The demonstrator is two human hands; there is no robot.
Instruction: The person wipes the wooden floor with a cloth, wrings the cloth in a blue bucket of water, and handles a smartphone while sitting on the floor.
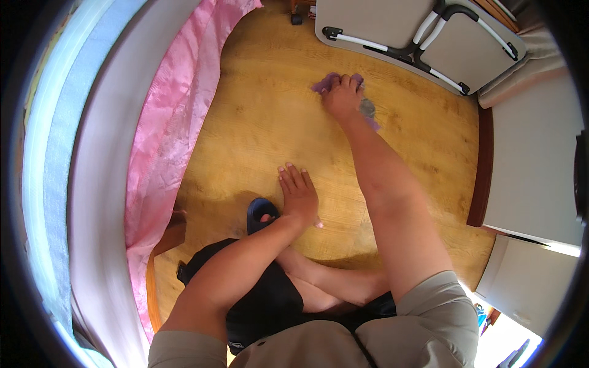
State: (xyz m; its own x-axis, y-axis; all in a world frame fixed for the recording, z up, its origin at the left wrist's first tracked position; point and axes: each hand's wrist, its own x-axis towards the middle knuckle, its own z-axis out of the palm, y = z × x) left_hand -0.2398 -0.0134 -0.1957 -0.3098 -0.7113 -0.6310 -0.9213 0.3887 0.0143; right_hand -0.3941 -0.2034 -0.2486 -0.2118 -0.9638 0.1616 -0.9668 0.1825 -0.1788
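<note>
My right hand (pixel 343 99) reaches far forward and presses down on a crumpled purple cloth (pixel 324 84) with a grey patch (pixel 367 108). Parts of this cloth show past the fingertips and beside the wrist; the palm hides the rest. Closer to my body, my left hand (pixel 300 195) rests palm down on the wood-grain floor (pixel 271 124) with its fingers a little apart, holding nothing. Just left of that wrist is a dark blue slipper (pixel 258 212) on a foot, partly covered by my left forearm.
A bed with a pink satin skirt (pixel 168 119) runs along the left. A folded table (pixel 368 23) with white and black metal legs leans at the far right. A dark red baseboard (pixel 481 165) edges the white panel (pixel 534 175) on the right. A black caster (pixel 296 19) stands at the back.
</note>
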